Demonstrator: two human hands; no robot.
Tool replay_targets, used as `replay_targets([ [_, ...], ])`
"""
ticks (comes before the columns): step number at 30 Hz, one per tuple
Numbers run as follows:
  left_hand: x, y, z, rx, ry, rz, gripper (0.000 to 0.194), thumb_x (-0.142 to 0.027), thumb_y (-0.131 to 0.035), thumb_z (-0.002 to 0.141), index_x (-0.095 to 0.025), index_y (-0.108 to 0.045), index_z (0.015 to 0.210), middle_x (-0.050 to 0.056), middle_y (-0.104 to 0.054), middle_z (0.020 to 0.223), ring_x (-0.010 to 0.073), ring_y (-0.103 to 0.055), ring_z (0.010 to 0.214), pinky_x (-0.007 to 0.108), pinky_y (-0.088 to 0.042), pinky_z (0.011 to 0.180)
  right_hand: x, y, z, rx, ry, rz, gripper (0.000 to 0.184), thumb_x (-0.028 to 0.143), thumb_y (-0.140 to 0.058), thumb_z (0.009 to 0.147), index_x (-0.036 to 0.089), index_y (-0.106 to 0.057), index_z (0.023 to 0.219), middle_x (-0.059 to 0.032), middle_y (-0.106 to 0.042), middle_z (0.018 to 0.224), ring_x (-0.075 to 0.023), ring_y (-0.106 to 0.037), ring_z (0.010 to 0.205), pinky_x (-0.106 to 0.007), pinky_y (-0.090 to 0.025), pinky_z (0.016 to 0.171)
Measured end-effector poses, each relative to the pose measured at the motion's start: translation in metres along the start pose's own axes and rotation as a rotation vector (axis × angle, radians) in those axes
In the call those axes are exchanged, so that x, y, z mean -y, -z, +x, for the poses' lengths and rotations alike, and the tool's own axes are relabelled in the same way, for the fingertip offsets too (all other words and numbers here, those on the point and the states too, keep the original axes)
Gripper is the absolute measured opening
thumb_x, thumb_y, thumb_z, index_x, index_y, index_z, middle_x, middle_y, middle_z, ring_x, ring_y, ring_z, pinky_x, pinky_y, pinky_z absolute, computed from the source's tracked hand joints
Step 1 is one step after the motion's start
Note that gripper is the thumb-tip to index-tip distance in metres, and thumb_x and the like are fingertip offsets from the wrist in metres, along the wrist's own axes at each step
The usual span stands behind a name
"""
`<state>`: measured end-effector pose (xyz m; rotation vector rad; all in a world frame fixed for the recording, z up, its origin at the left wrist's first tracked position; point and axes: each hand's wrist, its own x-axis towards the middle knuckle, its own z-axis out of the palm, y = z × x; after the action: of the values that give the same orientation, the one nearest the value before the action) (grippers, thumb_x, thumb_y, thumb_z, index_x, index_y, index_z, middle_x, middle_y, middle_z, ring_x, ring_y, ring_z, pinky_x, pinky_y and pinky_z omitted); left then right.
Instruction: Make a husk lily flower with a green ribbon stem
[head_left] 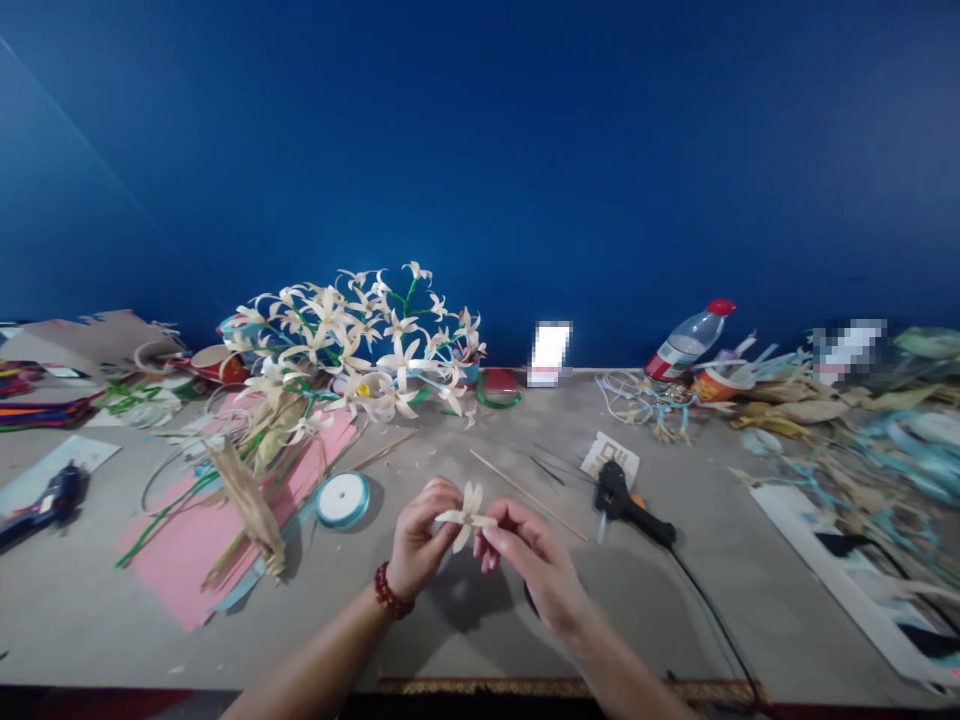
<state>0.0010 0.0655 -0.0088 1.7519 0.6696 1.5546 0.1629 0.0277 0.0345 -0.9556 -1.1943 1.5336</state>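
Observation:
A cream-coloured craft flower (468,518) with narrow petals is held up above the middle of the grey table, between my two hands. My left hand (424,535), with a red bead bracelet at the wrist, pinches it from the left. From the other side the thumb and fingers of my right hand (536,555) close on its right petal. What the flower is made of I cannot tell for certain. A spool of blue ribbon (342,499) lies left of my hands. On the right rests a black glue gun (626,500) with its cord running to the front edge.
Many finished flowers (330,320) on green stems stand at the back left. Pink paper sheets (187,560) bear dried husks (247,500). A thin stick (525,492) lies behind my hands. Toward the right are a bottle (686,345), a power strip (832,590) and tangled blue strips (915,455).

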Motion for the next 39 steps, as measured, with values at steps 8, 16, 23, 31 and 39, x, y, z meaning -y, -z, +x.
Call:
replay_targets([
  [8,0.010,0.002,-0.006,-0.035,0.054,-0.026,0.015,-0.030,-0.060,0.090,-0.018,-0.067,0.083,0.006,-0.063,0.077,0.0207,-0.057,0.077,0.038,-0.046,0.077,0.006,0.018,-0.008,-0.014,-0.028,-0.168,0.034,0.052,-0.063,0.086,0.019,-0.064,0.087,-0.0014,-0.063,0.071,-0.0135,-0.055,0.062,-0.025,-0.047,0.060],
  [16,0.016,-0.001,-0.011,-0.042,0.265,-0.120,0.013,-0.026,-0.066,0.086,-0.017,-0.068,0.077,0.005,-0.063,0.083,0.0183,-0.057,0.081,0.030,-0.045,0.075,-0.001,0.069,-0.006,-0.335,0.056,-0.297,0.040,0.058,-0.064,0.082,0.020,-0.058,0.071,0.0013,-0.056,0.062,-0.0145,-0.054,0.056,-0.026,-0.045,0.056],
  [23,0.017,-0.010,-0.012,-0.084,0.603,-0.356,0.017,-0.029,-0.075,0.079,-0.015,-0.066,0.074,0.001,-0.061,0.075,0.0125,-0.055,0.072,0.024,-0.044,0.071,-0.022,0.038,0.000,-0.220,0.031,-0.279,0.031,0.050,-0.070,0.080,0.020,-0.067,0.087,-0.0021,-0.066,0.078,-0.0178,-0.060,0.071,-0.029,-0.048,0.068],
  [31,0.018,-0.016,-0.014,-0.083,0.633,-0.454,0.024,-0.032,-0.078,0.075,-0.017,-0.061,0.085,0.002,-0.064,0.081,0.0155,-0.060,0.077,0.026,-0.048,0.069,-0.032,0.009,0.014,-0.185,-0.014,0.132,0.025,0.039,-0.079,0.073,0.019,-0.065,0.081,0.0011,-0.063,0.079,-0.0114,-0.050,0.062,-0.023,-0.043,0.055],
  [39,-0.001,-0.022,-0.005,-0.002,0.673,-0.540,0.026,-0.028,-0.078,0.076,-0.017,-0.055,0.082,-0.001,-0.062,0.076,0.0125,-0.059,0.070,0.025,-0.047,0.066,-0.026,0.010,0.010,-0.196,-0.117,0.361,0.033,0.038,-0.085,0.064,0.018,-0.061,0.074,0.0035,-0.060,0.071,-0.0056,-0.040,0.050,-0.020,-0.035,0.050],
])
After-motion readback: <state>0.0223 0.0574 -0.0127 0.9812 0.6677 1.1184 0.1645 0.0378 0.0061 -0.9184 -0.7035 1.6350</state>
